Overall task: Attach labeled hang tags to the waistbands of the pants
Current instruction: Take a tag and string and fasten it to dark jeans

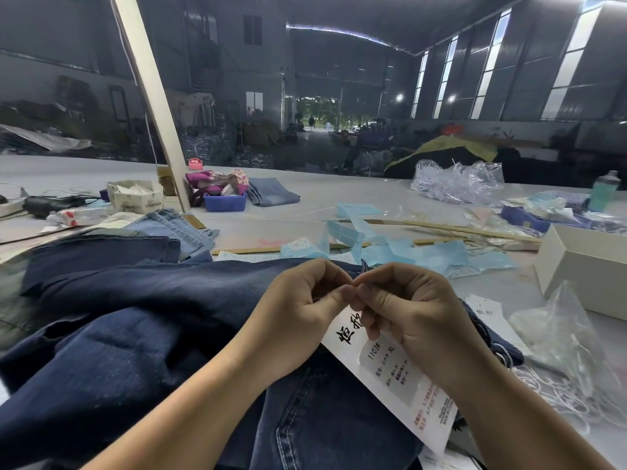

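Work surface: pale grey table (305, 195). Dark denim pants (142, 320) lie spread across its near side, lighter blue jeans (176, 228) just beyond them. Farther back sit a blue plastic bin (224, 201) and a folded pair of light jeans (273, 191). Light blue paper strips (390, 245) lie scattered mid-table. A white box (583, 262) stands at the right edge

Dim, bluish indoor light; bright window strips (488, 59) upper right and two small lamps glare; wide-angle bending at edges; distant hall soft and murky
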Demonstrator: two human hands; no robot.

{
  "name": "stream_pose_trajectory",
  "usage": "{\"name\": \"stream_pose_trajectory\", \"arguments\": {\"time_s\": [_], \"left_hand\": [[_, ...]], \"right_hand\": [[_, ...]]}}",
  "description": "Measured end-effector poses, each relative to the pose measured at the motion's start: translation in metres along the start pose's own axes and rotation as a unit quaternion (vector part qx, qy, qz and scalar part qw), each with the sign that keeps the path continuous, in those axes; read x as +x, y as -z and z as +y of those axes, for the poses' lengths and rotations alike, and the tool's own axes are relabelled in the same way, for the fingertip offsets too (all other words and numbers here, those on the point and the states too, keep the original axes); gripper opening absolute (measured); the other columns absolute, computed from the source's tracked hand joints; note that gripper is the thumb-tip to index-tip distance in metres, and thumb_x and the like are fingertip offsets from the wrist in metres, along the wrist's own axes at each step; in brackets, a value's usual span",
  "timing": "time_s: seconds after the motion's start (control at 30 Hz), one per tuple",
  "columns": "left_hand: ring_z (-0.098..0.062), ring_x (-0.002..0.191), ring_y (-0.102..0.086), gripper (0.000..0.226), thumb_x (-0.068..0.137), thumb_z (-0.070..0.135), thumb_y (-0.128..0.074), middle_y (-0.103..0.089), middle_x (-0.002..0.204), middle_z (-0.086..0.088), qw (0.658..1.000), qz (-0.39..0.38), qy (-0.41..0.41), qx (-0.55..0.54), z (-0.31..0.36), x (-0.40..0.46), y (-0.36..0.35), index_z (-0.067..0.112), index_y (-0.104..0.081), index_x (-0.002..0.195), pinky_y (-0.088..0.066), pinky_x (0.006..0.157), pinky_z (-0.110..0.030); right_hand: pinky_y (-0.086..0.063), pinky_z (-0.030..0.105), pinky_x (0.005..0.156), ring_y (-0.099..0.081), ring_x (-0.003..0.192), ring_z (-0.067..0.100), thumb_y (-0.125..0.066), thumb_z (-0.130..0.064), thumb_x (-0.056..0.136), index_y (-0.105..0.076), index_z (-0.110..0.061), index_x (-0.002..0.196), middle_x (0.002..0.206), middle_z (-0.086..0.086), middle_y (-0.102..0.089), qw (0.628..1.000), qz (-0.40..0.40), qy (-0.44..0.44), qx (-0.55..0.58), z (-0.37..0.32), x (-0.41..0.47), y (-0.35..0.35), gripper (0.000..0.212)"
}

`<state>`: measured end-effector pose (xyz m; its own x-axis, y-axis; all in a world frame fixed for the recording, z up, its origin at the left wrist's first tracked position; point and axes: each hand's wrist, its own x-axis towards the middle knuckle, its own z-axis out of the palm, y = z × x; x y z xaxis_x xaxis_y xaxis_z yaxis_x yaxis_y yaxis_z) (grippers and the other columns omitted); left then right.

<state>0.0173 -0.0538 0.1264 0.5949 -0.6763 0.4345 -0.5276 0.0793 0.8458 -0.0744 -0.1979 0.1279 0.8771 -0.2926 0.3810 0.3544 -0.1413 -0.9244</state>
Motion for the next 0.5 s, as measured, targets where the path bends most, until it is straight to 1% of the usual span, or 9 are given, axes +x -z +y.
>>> {"name": "stream_pose_trajectory", "arguments": {"time_s": [0.03,0.07,0.17,0.23,0.3,0.33,0.4,0.47,0.5], "left_hand": [[0.000,0.070,-0.061,0.013,0.091,0.011,-0.067,-0.071,0.075,0.010,1.000,-0.007,0.003,-0.029,0.000,0.001,0.001,0.023,-0.067,0.084,-0.046,0.067,-0.015],[-0.002,0.072,-0.063,0.012,0.088,0.008,-0.069,-0.071,0.076,0.007,0.998,-0.014,0.010,-0.063,0.000,0.002,0.003,0.020,-0.067,0.085,-0.046,0.068,-0.014],[-0.020,0.078,-0.063,0.016,0.079,0.005,-0.073,-0.068,0.079,-0.010,0.986,-0.049,0.038,-0.155,0.000,0.006,0.011,0.012,-0.063,0.089,-0.049,0.076,-0.027],[-0.024,0.078,-0.061,0.022,0.074,0.003,-0.080,-0.066,0.080,-0.013,0.972,-0.085,0.056,-0.210,0.000,0.009,0.017,0.010,-0.064,0.087,-0.049,0.078,-0.032],[-0.028,0.080,-0.058,0.027,0.067,0.003,-0.084,-0.064,0.081,-0.014,0.962,-0.111,0.068,-0.241,0.000,0.011,0.022,0.010,-0.066,0.085,-0.047,0.078,-0.036],[-0.028,0.080,-0.058,0.030,0.062,0.006,-0.086,-0.064,0.082,-0.014,0.958,-0.122,0.068,-0.251,0.000,0.012,0.023,0.010,-0.067,0.085,-0.047,0.078,-0.036],[-0.024,0.076,-0.061,0.042,0.053,0.016,-0.093,-0.066,0.081,-0.012,0.950,-0.147,0.062,-0.268,-0.001,0.013,0.025,0.009,-0.067,0.086,-0.051,0.075,-0.030],[-0.021,0.074,-0.062,0.044,0.053,0.022,-0.093,-0.066,0.080,-0.010,0.949,-0.153,0.055,-0.271,0.000,0.013,0.025,0.009,-0.067,0.086,-0.052,0.073,-0.027],[-0.021,0.075,-0.061,0.042,0.056,0.025,-0.092,-0.066,0.080,-0.010,0.951,-0.145,0.054,-0.267,0.000,0.013,0.024,0.009,-0.067,0.085,-0.051,0.073,-0.028]], "right_hand": [[-0.047,0.025,0.050,-0.060,0.056,0.018,-0.067,-0.013,0.078,-0.076,-0.017,0.080,0.069,0.011,-0.068,1.000,-0.006,-0.002,0.001,-0.001,0.000,0.000,0.010],[-0.047,0.025,0.050,-0.059,0.056,0.018,-0.067,-0.012,0.078,-0.075,-0.017,0.079,0.069,0.012,-0.068,1.000,-0.014,-0.005,0.004,-0.002,0.000,0.000,0.010],[-0.043,0.024,0.048,-0.053,0.053,0.018,-0.065,-0.006,0.078,-0.070,-0.018,0.076,0.066,0.011,-0.063,0.998,-0.056,-0.017,0.037,-0.006,0.001,-0.001,0.014],[-0.040,0.023,0.048,-0.050,0.053,0.017,-0.063,-0.002,0.078,-0.067,-0.018,0.074,0.064,0.010,-0.061,0.993,-0.091,-0.027,0.077,-0.009,0.002,-0.003,0.017],[-0.038,0.022,0.048,-0.049,0.052,0.015,-0.061,0.001,0.079,-0.065,-0.016,0.073,0.061,0.008,-0.059,0.985,-0.128,-0.033,0.114,-0.012,0.004,-0.004,0.019],[-0.037,0.022,0.048,-0.049,0.051,0.015,-0.060,0.002,0.080,-0.064,-0.016,0.073,0.061,0.007,-0.058,0.980,-0.147,-0.036,0.130,-0.014,0.005,-0.005,0.019],[-0.038,0.022,0.048,-0.050,0.050,0.014,-0.060,0.002,0.080,-0.064,-0.015,0.072,0.062,0.007,-0.058,0.972,-0.176,-0.043,0.152,-0.017,0.006,-0.006,0.019],[-0.039,0.022,0.048,-0.052,0.051,0.014,-0.062,0.001,0.079,-0.064,-0.015,0.072,0.064,0.009,-0.058,0.969,-0.176,-0.050,0.168,-0.019,0.006,-0.008,0.017],[-0.039,0.022,0.048,-0.051,0.051,0.015,-0.062,0.002,0.078,-0.064,-0.015,0.071,0.063,0.010,-0.058,0.971,-0.161,-0.051,0.169,-0.019,0.006,-0.008,0.018]]}}
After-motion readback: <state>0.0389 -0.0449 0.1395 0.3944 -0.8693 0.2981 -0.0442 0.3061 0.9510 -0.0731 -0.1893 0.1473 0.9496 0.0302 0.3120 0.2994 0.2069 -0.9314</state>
